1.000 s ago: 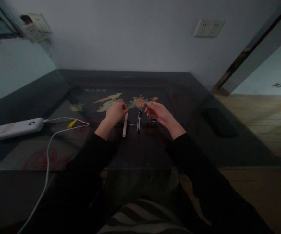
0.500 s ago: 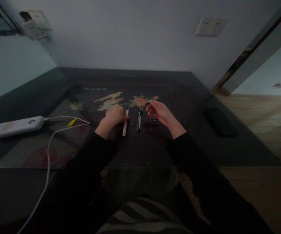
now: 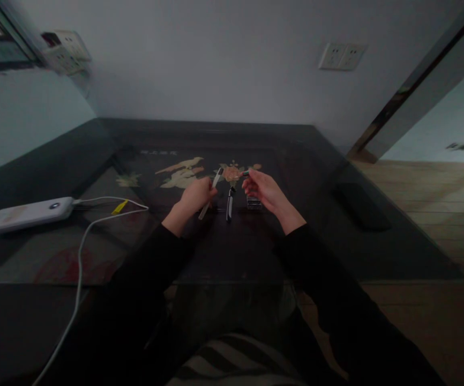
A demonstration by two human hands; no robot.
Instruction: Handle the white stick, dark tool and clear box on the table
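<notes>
My left hand (image 3: pixel 196 195) is closed on a slim silvery strip (image 3: pixel 217 178), which is tilted, its upper end leaning right. My right hand (image 3: pixel 264 188) pinches a small dark item (image 3: pixel 245 173) between thumb and fingertips; what it is cannot be made out. Between the hands a small black and silver knife-like tool (image 3: pixel 230 205) lies on the dark table (image 3: pixel 232 252). A small clear case (image 3: pixel 253 202) sits just under my right hand, partly hidden by it.
At the left lies a white power bank (image 3: pixel 29 214) with a white cable (image 3: pixel 81 257) and a yellow tag (image 3: pixel 119 207). A flat black object (image 3: pixel 361 206) rests at the right. Wall sockets (image 3: pixel 342 56) are behind the table.
The silvery strip, earlier nearly upright in view beside my left hand, is now slanted in its grip. My right hand has barely moved. The view has tilted slightly upward.
</notes>
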